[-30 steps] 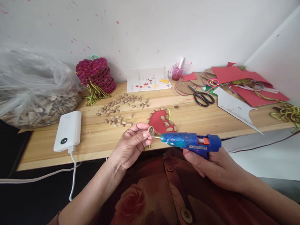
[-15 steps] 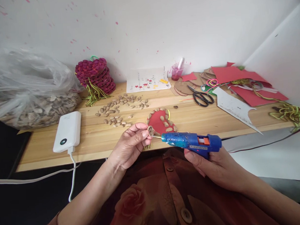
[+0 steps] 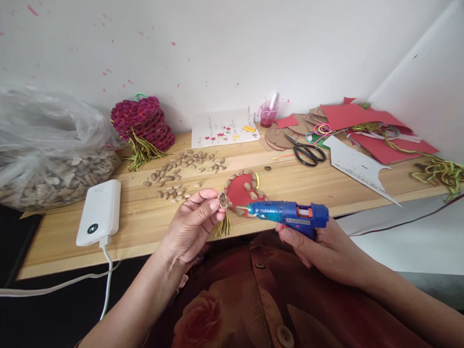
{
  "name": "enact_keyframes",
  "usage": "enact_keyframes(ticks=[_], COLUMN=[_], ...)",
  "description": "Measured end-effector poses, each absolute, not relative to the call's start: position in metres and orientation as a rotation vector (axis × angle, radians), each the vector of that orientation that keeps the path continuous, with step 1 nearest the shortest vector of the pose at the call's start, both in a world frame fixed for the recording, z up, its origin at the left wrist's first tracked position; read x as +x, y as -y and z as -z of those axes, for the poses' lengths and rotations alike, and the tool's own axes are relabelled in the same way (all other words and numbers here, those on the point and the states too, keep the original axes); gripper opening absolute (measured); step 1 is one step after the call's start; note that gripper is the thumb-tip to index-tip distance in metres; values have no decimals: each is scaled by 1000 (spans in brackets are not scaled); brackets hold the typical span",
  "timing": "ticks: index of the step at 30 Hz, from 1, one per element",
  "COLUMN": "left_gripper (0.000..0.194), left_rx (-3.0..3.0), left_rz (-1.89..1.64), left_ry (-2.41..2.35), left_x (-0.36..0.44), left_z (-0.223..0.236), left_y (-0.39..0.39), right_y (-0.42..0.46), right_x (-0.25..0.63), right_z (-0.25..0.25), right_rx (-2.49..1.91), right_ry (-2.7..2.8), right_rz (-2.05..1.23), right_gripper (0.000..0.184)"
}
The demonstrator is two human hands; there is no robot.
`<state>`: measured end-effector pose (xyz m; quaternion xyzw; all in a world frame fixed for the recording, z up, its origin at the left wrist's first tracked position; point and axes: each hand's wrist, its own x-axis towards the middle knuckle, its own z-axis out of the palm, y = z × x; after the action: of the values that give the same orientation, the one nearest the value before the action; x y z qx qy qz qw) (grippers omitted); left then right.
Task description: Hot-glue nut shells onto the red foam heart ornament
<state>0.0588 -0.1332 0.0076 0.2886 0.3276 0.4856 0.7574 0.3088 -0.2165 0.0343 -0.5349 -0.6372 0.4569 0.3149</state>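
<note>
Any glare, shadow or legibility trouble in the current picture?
In the head view, small bright glints sit on the glue gun's barrel; in the same head view, a soft shadow falls on the wall beside the purple ornament, the writing on the white sheet is too small to read, and the top right corner darkens.

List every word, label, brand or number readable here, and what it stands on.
None can be read for certain.
Blue glue gun: label, print too small.
White power bank: round display, digits too blurred.
White sheet by the wall: small marks among the stars, too small to read.
</note>
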Motion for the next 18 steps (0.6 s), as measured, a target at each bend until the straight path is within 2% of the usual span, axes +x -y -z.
enact_keyframes(ticks=[4, 9, 14, 18], left_gripper=[32, 26, 16, 14], left_rx=[805, 1354, 2056, 2349], left_rz=[-1143, -1158, -926, -707], left_ry=[-783, -972, -1132, -1172], left_x=[56, 60, 74, 91], left_z=[-14, -16, -22, -26], left_y=[115, 88, 69, 59], right_y=[206, 185, 166, 154], right_x=[319, 332, 334, 328], right_z=[-22, -11, -9, -9], right_rx=[-1505, -1296, -1196, -1194], right_ry=[1423, 941, 674, 522], right_rz=[-1290, -1392, -1518, -1521], right_gripper=[43, 35, 35, 41])
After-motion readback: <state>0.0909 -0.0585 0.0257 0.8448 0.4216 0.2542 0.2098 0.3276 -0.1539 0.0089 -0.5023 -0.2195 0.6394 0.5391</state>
